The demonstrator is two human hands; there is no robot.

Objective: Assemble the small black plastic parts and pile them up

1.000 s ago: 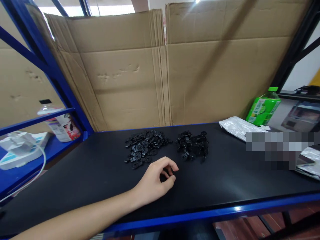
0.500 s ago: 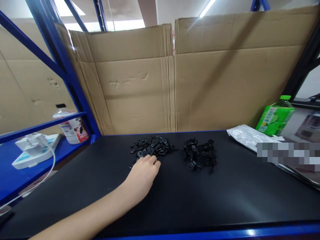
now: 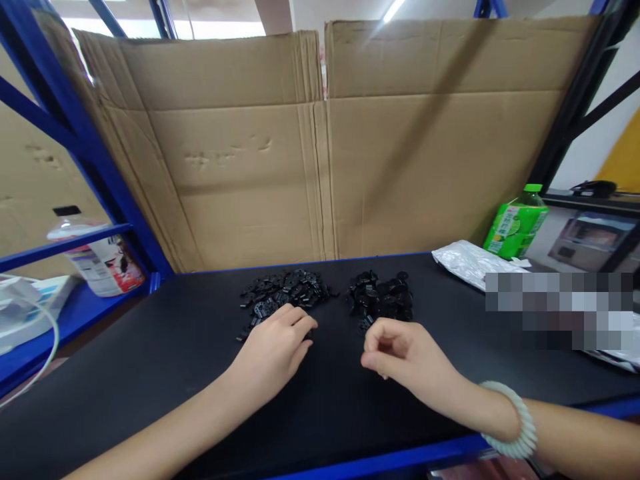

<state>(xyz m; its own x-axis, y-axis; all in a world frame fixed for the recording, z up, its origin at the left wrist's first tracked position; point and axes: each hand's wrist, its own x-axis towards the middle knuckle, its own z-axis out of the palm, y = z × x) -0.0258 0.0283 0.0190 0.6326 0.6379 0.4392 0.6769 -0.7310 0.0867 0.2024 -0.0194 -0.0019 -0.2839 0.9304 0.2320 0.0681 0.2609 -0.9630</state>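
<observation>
My left hand (image 3: 277, 343) is at the near edge of a loose pile of small black plastic parts (image 3: 295, 288). Its fingers are bent together, and a bit of a black part (image 3: 309, 335) shows between thumb and fingertips. To the right, my right hand (image 3: 400, 353) is held over the black tabletop, just in front of a second pile of black parts (image 3: 383, 297). Its fingers are curled toward the thumb; whatever the tips may pinch is hidden. A pale beaded or coiled bracelet (image 3: 517, 427) circles the right wrist.
Cardboard panels (image 3: 240, 167) stand behind the black tabletop (image 3: 310, 413). A green bottle (image 3: 517, 223) and a silvery bag (image 3: 465, 260) are at the right. On a blue shelf at the left are a labelled bottle (image 3: 105, 260), a white power strip (image 3: 40, 310) and a cable.
My right hand has come into view from the right. My left hand remains by the left pile, its thumb now visible with a black part. The view has shifted to the right.
</observation>
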